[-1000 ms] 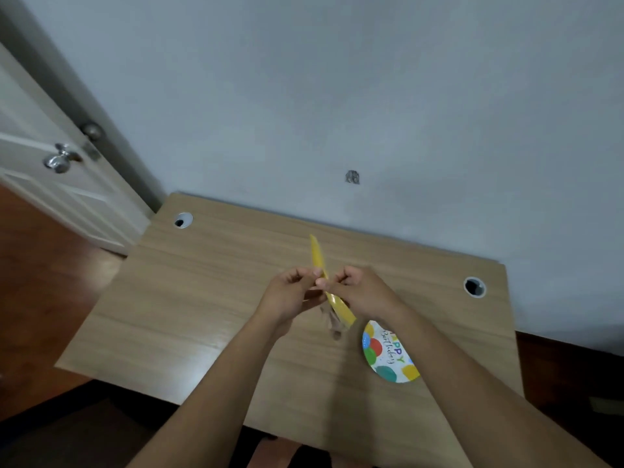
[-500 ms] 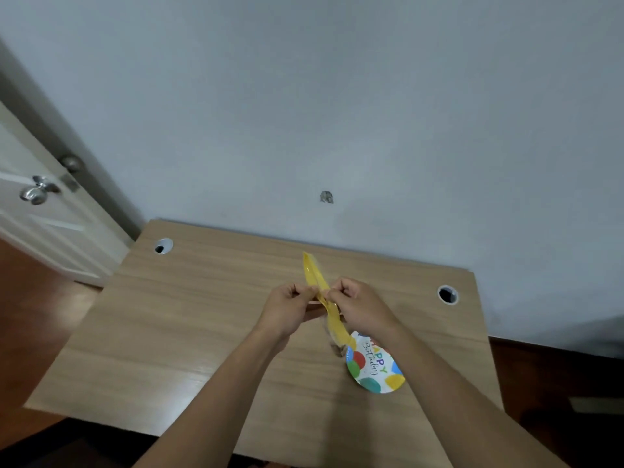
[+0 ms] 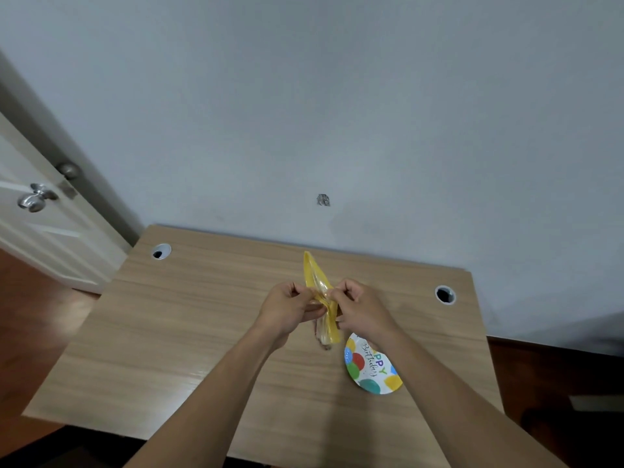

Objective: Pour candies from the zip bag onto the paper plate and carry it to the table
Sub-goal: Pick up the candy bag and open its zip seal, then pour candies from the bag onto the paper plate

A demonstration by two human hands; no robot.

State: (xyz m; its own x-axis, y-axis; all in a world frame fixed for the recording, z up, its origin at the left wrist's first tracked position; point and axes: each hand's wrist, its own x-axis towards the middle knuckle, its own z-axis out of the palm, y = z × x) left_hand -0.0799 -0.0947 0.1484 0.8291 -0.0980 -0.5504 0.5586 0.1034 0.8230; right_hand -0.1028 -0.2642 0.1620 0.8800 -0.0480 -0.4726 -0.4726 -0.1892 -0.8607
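A yellow-edged zip bag [image 3: 316, 278] is held above the wooden desk [image 3: 189, 332], its top strip seen edge-on and slightly parted. My left hand [image 3: 290, 309] pinches one side of the strip and my right hand [image 3: 361, 307] pinches the other. The bag's clear lower part hangs between my hands with something dark inside; the candies cannot be made out. A round paper plate [image 3: 371, 368] printed with "Happy Birthday" and coloured dots lies on the desk just under my right forearm, partly hidden by it.
The desk stands against a pale wall and has a cable hole at the back left [image 3: 161, 251] and one at the back right [image 3: 445, 294]. A white door with a metal knob [image 3: 35, 199] is at the left. Dark wooden floor surrounds the desk.
My hands have pulled the bag's top strip slightly apart, so its mouth gapes a little. The camera view has shifted; hands and plate stay in the same place on the desk.
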